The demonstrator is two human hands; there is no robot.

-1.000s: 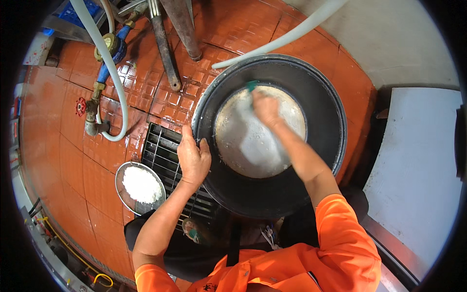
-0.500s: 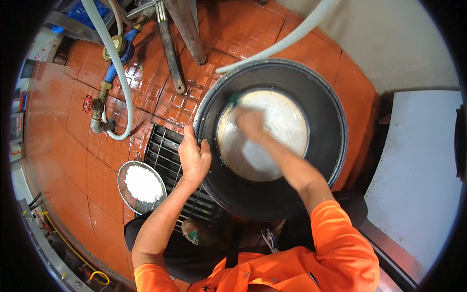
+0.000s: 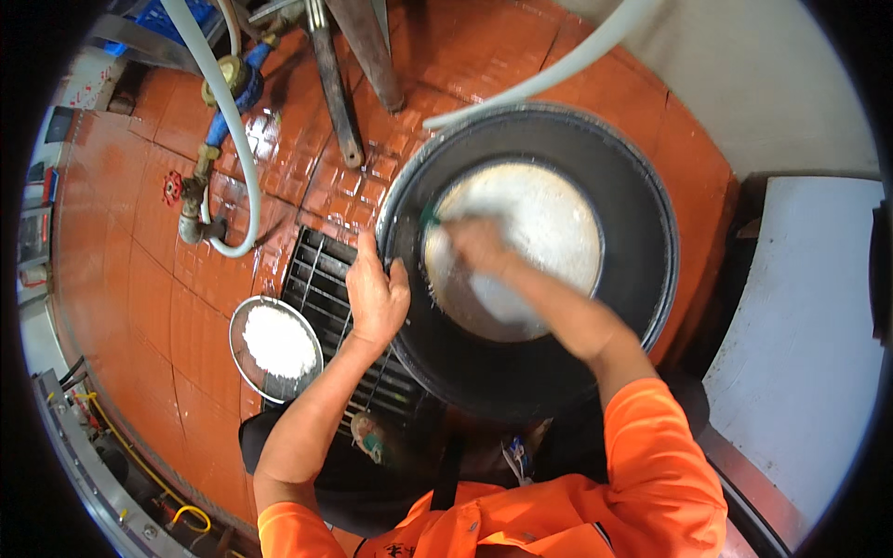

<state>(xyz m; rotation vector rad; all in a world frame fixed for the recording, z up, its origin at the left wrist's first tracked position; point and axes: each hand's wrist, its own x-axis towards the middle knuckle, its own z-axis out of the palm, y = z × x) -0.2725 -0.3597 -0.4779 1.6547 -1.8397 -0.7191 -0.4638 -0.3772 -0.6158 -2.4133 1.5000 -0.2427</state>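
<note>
A large black pot (image 3: 633, 237) with a pale, worn metal bottom is tipped toward me in front of my body. My left hand (image 3: 377, 290) grips its left rim, the thumb side showing outside. Inside the pot, my right hand (image 3: 479, 244) is pressed to the left part of the bottom and smeared by motion. A bit of green scouring pad (image 3: 430, 214) shows at its fingertips. Cloudy liquid or a wet sheen covers part of the bottom. To the left, a round mesh strainer (image 3: 244, 361) holds a white heap that looks like rice (image 3: 281, 342).
Beneath the strainer and pot lies a black floor drain grate (image 3: 312, 270). Wet red tiles surround it. A grey hose (image 3: 246, 158) and a pipe with a red valve handle (image 3: 172, 188) stand at far left. A long-handled tool (image 3: 337, 102) leans behind. A white panel (image 3: 791, 316) stands right.
My right hand has shifted slightly left and nearer across the pot's bottom, still blurred. My left hand keeps its hold on the rim. The whole view has shifted a little.
</note>
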